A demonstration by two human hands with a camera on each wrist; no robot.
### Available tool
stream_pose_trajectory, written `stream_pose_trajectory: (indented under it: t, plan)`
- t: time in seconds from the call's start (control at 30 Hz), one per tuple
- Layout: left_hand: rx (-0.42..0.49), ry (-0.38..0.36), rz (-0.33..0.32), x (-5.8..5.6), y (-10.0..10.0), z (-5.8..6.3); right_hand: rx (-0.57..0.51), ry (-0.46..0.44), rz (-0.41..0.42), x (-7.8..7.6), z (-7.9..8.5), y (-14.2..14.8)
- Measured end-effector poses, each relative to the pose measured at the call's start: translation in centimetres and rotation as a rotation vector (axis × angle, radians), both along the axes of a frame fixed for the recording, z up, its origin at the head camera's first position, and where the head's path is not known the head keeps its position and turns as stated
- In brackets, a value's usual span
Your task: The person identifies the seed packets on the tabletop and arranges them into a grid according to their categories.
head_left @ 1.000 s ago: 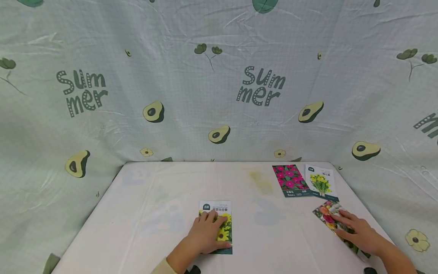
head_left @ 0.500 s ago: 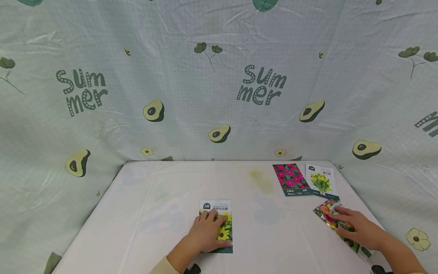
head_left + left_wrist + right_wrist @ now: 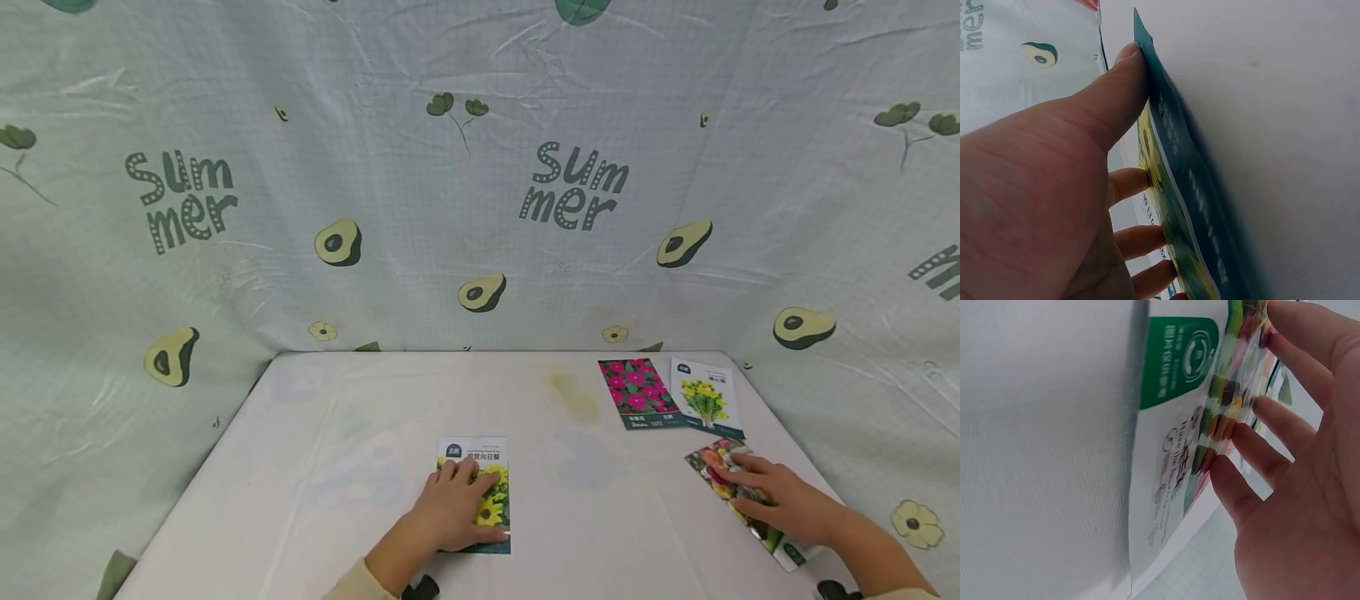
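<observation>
Head view: a wrinkled, pale grey-green cloth (image 3: 405, 183), printed with avocado halves, small flowers and the word "summer", backs a white, faintly stained table (image 3: 315, 517). Your left hand (image 3: 448, 510) rests on the sunflower packet (image 3: 492, 509), a flat rectangle near the front centre, with fingers spread and slightly bent over its printed face. Your right hand (image 3: 791, 497) lies over the mixed-flower packet (image 3: 763, 535), set diagonally near the table's right edge, its fingers likewise spread. Just beyond, the magenta-flower packet (image 3: 641, 396) and the yellow-bouquet packet (image 3: 707, 398) lie side by side, close together at their lower corners.

Left wrist view: your thumb reaches across to the edge of the sunflower packet's dark green, white-lettered band, which ripples slightly; other fingertips touch the yellow-and-green face, apart from the thumb.

Right wrist view: your fingertips fan across a glossy, multicoloured print, lightly bent, touching rather than gripping. The packet's smooth white end carries a round-cornered green panel with a telephone symbol; the table surface beside it shows fine ribbing.
</observation>
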State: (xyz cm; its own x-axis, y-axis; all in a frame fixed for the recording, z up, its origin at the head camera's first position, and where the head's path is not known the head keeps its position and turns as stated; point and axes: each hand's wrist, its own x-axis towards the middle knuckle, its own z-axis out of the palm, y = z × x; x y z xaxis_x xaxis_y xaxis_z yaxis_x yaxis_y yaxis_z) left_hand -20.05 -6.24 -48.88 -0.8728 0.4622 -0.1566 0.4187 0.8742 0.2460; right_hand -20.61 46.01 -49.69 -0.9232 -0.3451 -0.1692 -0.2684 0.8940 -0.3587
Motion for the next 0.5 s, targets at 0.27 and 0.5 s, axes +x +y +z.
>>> stream_pose_trajectory:
  t: [0.27, 0.5]
  plan:
    - [-0.006, 0.000, -0.008, 0.09, 0.17, 0.43, 0.025, -0.012, -0.043, 0.15, -0.16, -0.05]
    - [-0.003, 0.002, -0.008, 0.15, 0.16, 0.28, 0.036, -0.051, -0.087, 0.00, -0.27, -0.56]
